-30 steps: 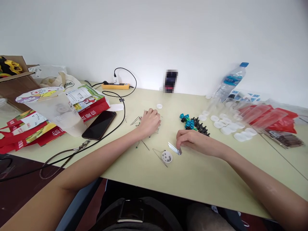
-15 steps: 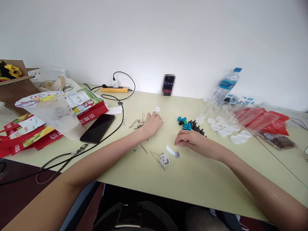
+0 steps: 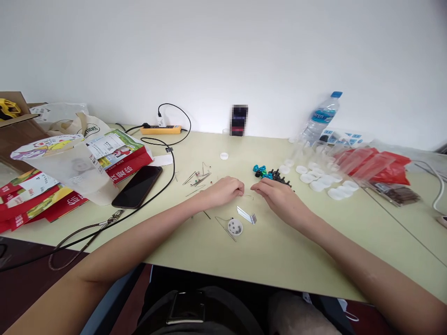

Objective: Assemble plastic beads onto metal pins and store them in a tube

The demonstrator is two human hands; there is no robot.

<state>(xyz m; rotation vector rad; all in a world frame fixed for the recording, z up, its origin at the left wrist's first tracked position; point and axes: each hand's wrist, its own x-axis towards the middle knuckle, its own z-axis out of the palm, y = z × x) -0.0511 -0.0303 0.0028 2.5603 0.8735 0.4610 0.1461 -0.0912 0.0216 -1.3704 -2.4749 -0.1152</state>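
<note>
Fingers of my left hand (image 3: 231,190) are pinched on a thin metal rod (image 3: 247,195), which points right toward my other hand. Just across a small gap, my right hand (image 3: 270,190) has its fingertips pressed together; whatever is between them is too small to make out. Below the hands lies a row of bent metal rods (image 3: 246,215), beside a white round cap (image 3: 235,226) holding small dark pieces. Loose thin metal parts (image 3: 198,178) are scattered left of my left hand. Blue and green pieces (image 3: 260,171) and black pieces (image 3: 277,177) lie behind my right hand.
At left are a plastic cup (image 3: 80,172), a phone (image 3: 138,187), red packages (image 3: 122,172) and a black cable (image 3: 174,172). To the right are white caps (image 3: 317,185), clear tubes, a water bottle (image 3: 323,116) and a red bag (image 3: 391,166).
My left hand has moved right and toward me, off the scattered parts, and a thin rod now shows at its fingertips. The hands are closer together. The view has shifted slightly.
</note>
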